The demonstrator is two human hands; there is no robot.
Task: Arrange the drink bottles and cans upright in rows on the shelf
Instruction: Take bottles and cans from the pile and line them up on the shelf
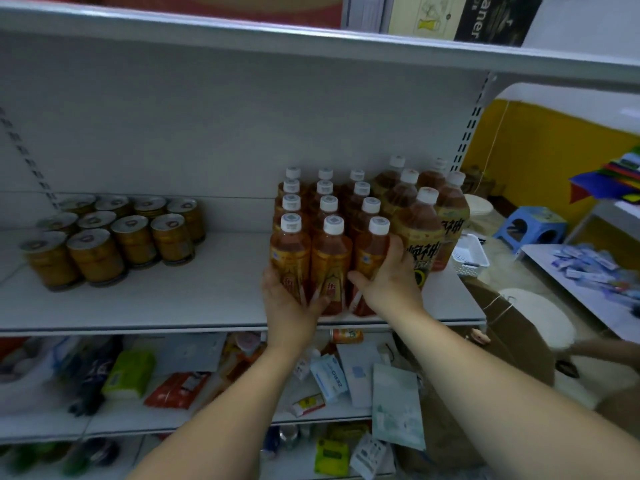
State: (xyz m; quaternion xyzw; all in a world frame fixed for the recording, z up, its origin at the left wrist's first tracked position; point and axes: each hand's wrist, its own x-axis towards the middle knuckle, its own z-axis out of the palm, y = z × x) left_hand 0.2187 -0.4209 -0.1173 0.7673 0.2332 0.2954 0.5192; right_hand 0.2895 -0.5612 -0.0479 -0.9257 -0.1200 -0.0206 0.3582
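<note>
Small bottles [330, 216] of amber drink, white-capped, are standing upright in a tidy block, three across and four deep, on the right half of the shelf [173, 299]. Both hands are working the front row now. The left hand [287, 303] is cupping the base of the front-left bottle [289, 251], fingers curling across its label towards the middle one. The right hand [389, 271] is wrapping the front-right bottle [370, 251], thumb lying across the front and fingers reaching round the far side. Large bottles [420, 230] are standing just beside that hand, pressed up against the block on the right. Well apart on the left, gold cans [135, 237] are sitting upright in rows. Packets [130, 374] are lying jumbled on the lower shelf beneath
</note>
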